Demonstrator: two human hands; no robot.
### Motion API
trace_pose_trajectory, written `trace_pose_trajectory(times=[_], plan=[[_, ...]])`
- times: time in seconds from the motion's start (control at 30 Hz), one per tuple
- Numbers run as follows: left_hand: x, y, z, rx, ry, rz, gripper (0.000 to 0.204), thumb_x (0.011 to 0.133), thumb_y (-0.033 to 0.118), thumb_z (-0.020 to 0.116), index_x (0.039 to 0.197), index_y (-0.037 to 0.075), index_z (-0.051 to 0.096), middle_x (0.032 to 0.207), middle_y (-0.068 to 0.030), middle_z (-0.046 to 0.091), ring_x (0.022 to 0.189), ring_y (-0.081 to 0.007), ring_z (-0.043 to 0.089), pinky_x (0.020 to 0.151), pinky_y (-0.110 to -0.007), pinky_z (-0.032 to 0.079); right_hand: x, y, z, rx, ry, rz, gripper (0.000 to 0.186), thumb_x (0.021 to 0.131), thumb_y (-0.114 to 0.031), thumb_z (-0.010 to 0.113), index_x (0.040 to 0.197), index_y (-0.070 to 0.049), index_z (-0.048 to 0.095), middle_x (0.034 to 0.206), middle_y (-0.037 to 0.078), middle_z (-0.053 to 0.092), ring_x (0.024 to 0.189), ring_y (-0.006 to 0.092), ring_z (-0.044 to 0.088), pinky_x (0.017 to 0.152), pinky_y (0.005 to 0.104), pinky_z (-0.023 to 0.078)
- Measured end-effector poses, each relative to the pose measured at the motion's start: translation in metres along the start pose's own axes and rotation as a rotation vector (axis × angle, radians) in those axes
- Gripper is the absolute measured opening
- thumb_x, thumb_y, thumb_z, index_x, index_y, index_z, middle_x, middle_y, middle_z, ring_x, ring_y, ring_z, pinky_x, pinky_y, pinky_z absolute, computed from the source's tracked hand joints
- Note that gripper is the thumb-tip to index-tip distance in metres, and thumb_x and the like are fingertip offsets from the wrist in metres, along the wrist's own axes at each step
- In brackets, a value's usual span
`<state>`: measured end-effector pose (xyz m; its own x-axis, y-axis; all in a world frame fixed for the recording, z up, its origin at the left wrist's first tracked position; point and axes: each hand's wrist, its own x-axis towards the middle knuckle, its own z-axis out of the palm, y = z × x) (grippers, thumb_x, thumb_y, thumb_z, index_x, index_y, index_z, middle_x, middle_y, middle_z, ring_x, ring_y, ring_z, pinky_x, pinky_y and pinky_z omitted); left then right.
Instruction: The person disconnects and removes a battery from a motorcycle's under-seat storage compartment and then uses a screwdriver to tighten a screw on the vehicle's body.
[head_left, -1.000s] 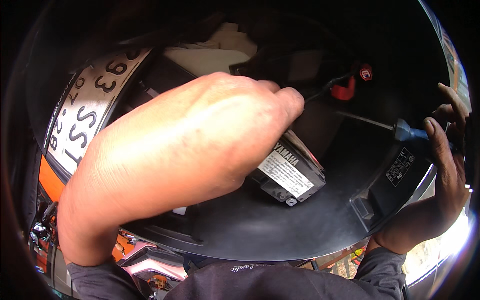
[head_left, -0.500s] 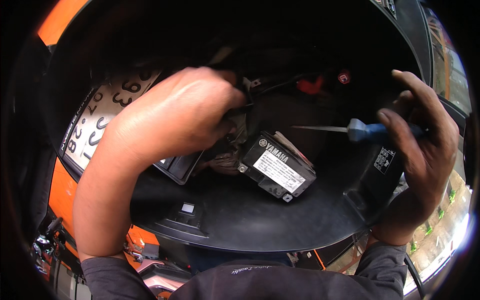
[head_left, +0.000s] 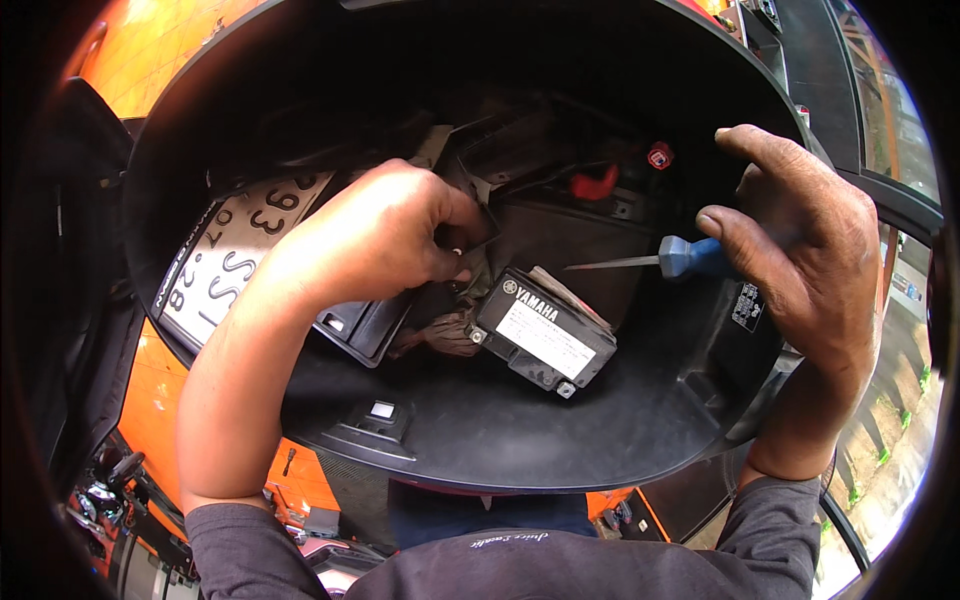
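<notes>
My left hand is inside a scooter's black under-seat storage bin, thumb and fingers pinched together beside some crumpled material. What they hold, if anything, is hidden. My right hand is over the bin's right side, index finger raised and thumb out. It holds a screwdriver by its blue handle, the shaft pointing left above the bin floor. Between my hands a black battery with a white label lies tilted, metal terminals at its near side. Behind it are a red terminal cover and a small metal terminal.
A licence plate leans inside the bin's left end, partly behind my left forearm. A black plastic piece lies beside it. Brown crumpled material sits next to the battery. Orange flooring shows outside the bin.
The view has shifted and brightened, showing more of the bin's far rim. My left hand stays pinched at the same spot. My right hand still holds the screwdriver, its shaft pointing left.
</notes>
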<state>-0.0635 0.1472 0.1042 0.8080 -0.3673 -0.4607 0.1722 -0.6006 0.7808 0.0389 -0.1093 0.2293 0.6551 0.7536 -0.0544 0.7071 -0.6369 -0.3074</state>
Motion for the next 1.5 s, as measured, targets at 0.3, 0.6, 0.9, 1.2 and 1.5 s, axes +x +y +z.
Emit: trace_pose_trajectory(times=[0.3, 0.6, 0.9, 1.2, 1.5], plan=[[-0.007, -0.002, -0.017, -0.38, -0.175, -0.295, 0.035, 0.076, 0.016, 0.085, 0.107, 0.0, 0.074, 0.087, -0.0069, 0.073, 0.074, -0.0117, 0.066, 0.064, -0.025, 0.055, -0.003, 0.015, -0.008, 0.003, 0.059, -0.097, 0.046, 0.073, -0.009, 0.08, 0.116, 0.0, 0.066, 0.075, 0.007, 0.059, 0.065, 0.0152, 0.057, 0.063, 0.0279, 0.047], [-0.044, 0.012, -0.027, -0.218, 0.094, -0.401, 0.019, 0.079, 0.003, 0.079, 0.095, -0.003, 0.073, 0.075, -0.003, 0.069, 0.064, -0.0052, 0.059, 0.056, -0.023, 0.049, -0.003, 0.017, -0.018, 0.07, 0.047, 0.087, 0.047, 0.074, -0.009, 0.08, 0.119, -0.004, 0.067, 0.079, 0.001, 0.055, 0.065, 0.0066, 0.046, 0.058, 0.0221, 0.036], [-0.06, -0.001, -0.002, -0.25, 0.162, -0.481, 0.017, 0.085, 0.002, 0.072, 0.1, -0.006, 0.069, 0.075, -0.0036, 0.066, 0.065, -0.008, 0.06, 0.062, -0.025, 0.05, -0.011, 0.02, -0.014, 0.044, 0.013, 0.195, 0.046, 0.078, -0.011, 0.078, 0.123, -0.007, 0.067, 0.084, -0.001, 0.055, 0.069, 0.0063, 0.046, 0.06, 0.0217, 0.036], [-0.049, 0.068, 0.064, -0.326, 0.183, 0.301, 0.025, 0.076, 0.01, 0.081, 0.1, 0.007, 0.072, 0.084, -0.0088, 0.07, 0.079, -0.0227, 0.07, 0.073, -0.033, 0.055, -0.007, 0.018, -0.016, -0.009, -0.04, 0.204, 0.044, 0.082, -0.014, 0.076, 0.124, -0.01, 0.067, 0.087, 0.001, 0.057, 0.072, 0.0078, 0.049, 0.063, 0.0229, 0.039], [-0.04, 0.064, 0.105, -0.024, 0.18, 0.413, 0.032, 0.074, 0.009, 0.079, 0.104, 0.007, 0.069, 0.078, -0.0079, 0.067, 0.073, -0.0263, 0.065, 0.069, -0.038, 0.052, -0.005, 0.024, -0.016, -0.033, 0.025, -0.013, 0.044, 0.077, -0.015, 0.078, 0.119, -0.007, 0.068, 0.082, 0.003, 0.057, 0.067, 0.0101, 0.05, 0.06, 0.025, 0.039]])
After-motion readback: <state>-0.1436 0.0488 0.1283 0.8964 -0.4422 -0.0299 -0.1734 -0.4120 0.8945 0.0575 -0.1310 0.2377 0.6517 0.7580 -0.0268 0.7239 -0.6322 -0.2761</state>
